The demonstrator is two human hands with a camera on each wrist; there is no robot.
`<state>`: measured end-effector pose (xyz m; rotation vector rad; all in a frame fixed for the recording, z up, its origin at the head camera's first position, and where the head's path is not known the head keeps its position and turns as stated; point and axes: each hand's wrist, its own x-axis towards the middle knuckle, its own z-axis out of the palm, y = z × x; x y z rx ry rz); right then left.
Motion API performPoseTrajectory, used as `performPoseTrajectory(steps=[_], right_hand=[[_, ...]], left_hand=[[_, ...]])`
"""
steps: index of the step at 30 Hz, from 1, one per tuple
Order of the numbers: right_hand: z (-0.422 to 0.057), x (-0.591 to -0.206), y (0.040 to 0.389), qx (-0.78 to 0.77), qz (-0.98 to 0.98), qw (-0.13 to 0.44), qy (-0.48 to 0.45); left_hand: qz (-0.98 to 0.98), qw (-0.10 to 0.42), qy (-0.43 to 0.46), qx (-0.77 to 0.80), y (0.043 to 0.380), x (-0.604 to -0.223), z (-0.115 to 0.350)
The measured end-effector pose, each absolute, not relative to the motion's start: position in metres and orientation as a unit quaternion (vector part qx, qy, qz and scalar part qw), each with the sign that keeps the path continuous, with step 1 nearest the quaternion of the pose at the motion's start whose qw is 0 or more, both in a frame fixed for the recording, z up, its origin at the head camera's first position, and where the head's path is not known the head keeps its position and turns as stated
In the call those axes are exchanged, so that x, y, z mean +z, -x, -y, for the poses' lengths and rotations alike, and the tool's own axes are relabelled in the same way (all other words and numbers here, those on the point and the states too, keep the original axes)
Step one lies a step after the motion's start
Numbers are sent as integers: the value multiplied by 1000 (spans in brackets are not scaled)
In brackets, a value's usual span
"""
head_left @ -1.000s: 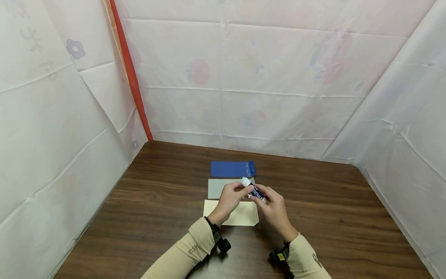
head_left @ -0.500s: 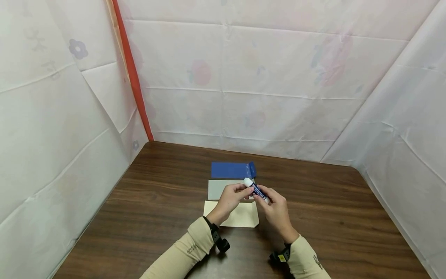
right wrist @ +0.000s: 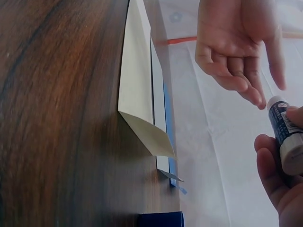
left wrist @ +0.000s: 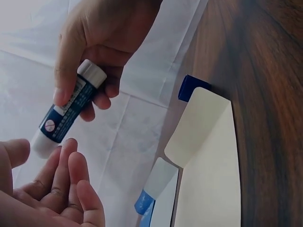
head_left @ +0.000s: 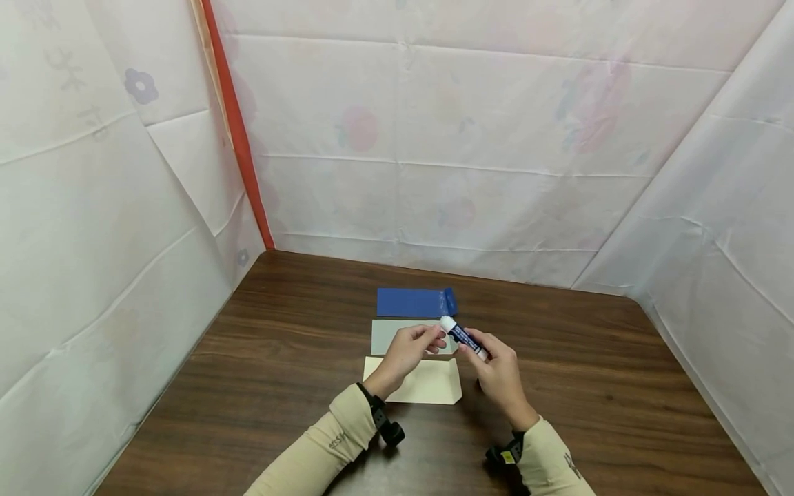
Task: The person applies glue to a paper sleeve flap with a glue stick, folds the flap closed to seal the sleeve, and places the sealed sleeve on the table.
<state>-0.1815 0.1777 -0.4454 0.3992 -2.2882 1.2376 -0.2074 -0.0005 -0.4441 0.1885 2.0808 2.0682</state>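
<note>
My right hand (head_left: 501, 377) grips a glue stick (head_left: 464, 339) with a dark blue label and white ends, holding it slanted above the papers. Close to the glue stick's white tip, my left hand (head_left: 404, 355) has its thumb and fingers apart, holding nothing; in the left wrist view the fingertips (left wrist: 71, 146) are just beside that tip, and contact is hard to tell. Under the hands lies a cream envelope (head_left: 428, 386) with its end flap raised. Beyond it are a grey envelope (head_left: 384, 337), partly covered by the left hand, and a blue envelope (head_left: 408, 302) with whitish smears near its flap.
A small dark blue cylinder (left wrist: 188, 88) stands on the wooden table (head_left: 285, 358), near the cream flap; the right wrist view shows the same dark blue cylinder (right wrist: 162, 219). White sheets (head_left: 496, 138) hang along the back and both sides of the table.
My left fingers have come off the glue stick and sit slightly left of it. The right hand has shifted a little to the right with the glue stick. The envelopes stay put.
</note>
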Motion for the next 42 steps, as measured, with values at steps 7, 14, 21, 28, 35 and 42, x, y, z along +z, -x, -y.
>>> performPoseTrajectory(steps=[7, 14, 21, 28, 35, 42], right_hand=[[-183, -446, 181, 461, 845, 230, -144], [-184, -447, 180, 449, 851, 226, -150], [-187, -452, 178, 433, 859, 222, -157], [-190, -452, 179, 422, 870, 214, -141], [-190, -451, 180, 421, 879, 172, -142], [-194, -450, 180, 413, 891, 124, -140]], left_hand=[[-726, 103, -70, 676, 207, -447, 5], [-740, 123, -85, 656, 206, -449, 13], [-757, 118, -77, 638, 205, -452, 16], [-774, 127, -72, 616, 205, -454, 21], [-835, 101, -107, 530, 203, -456, 25], [-879, 79, -141, 448, 201, -458, 25]])
